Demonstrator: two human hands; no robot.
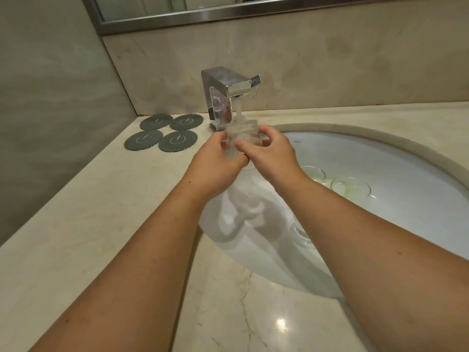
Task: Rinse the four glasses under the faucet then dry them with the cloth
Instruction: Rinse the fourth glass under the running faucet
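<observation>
A clear glass (241, 133) is held upright under the chrome faucet (225, 97), and water runs from the spout into it. My left hand (218, 161) grips the glass from the left and my right hand (269, 153) grips it from the right, thumb across its front. Three more clear glasses lie in the white sink (406, 179): two (313, 172) (351, 186) to the right of my right wrist, one (302, 231) partly hidden under my right forearm. No cloth is in view.
Several round grey coasters (162, 133) lie on the marble counter (101, 224) left of the faucet. A stone wall stands at the left and a mirror frame (203, 15) runs along the back wall.
</observation>
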